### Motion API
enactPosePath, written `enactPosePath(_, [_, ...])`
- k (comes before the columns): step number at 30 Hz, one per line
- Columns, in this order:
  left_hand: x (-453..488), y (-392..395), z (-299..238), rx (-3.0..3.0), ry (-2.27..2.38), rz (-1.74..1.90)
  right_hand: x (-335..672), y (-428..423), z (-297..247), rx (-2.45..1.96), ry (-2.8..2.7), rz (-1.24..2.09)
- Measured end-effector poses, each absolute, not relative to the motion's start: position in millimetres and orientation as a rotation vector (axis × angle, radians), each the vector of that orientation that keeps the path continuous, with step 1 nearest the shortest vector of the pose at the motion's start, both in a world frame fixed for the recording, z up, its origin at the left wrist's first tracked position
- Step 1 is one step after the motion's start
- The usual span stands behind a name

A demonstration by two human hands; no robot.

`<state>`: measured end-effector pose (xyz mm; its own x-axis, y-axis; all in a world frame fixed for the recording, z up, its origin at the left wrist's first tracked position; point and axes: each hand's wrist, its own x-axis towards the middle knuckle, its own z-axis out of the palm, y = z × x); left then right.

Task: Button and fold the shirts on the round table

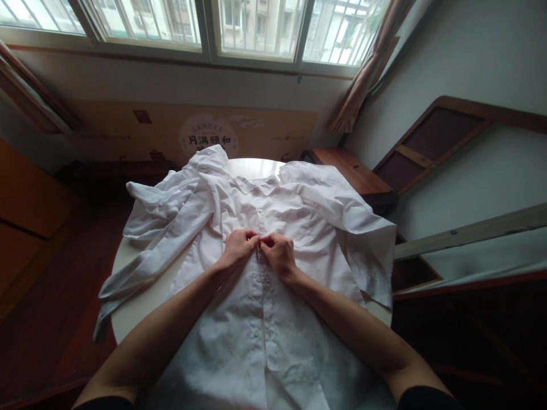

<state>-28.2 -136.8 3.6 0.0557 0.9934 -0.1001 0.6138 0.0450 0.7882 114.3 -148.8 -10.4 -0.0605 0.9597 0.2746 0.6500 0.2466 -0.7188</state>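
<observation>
A white button-up shirt (226,336) lies front up, its collar (256,185) at the far side and its sleeves spread left and right. My left hand (241,245) pinches the left edge of the front placket at mid-chest. Right beside it, my right hand (277,253) pinches the other edge, and the fingertips of both nearly meet. Whatever button sits between the fingers is hidden. Nearer to me, a button (257,279) and a lower button (256,333) show on the left edge, where the two front edges lie side by side.
The shirt covers much of a round white table (132,313), with one sleeve hanging over its left rim. Behind stand a printed cardboard panel (149,131) and barred windows (256,28). A wooden cabinet (350,173) is at the back right, a curtain (363,80) above it.
</observation>
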Motion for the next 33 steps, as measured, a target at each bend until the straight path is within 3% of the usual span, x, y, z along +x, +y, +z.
enactPosePath(4, [-25,-137,2,1.69,1.668,0.729,115,-147,-12,-1.457,-1.706,0.663])
enactPosePath(15, [-25,-134,-8,1.884,1.605,0.785,121,-124,8,-1.436,-1.336,1.502])
enactPosePath(17, [-24,-135,-8,2.001,1.69,0.738,124,-123,8,-1.509,-1.481,1.344])
enactPosePath(25, [-51,-155,5,2.332,1.86,0.545,173,-149,4,-1.578,-2.262,0.101])
enactPosePath(29, [-66,-156,3,2.395,2.037,0.253,189,-144,-4,-1.718,-2.335,-0.051])
enactPosePath(33, [-67,-152,-1,2.533,1.898,0.123,187,-138,-8,-1.659,-2.418,-0.047])
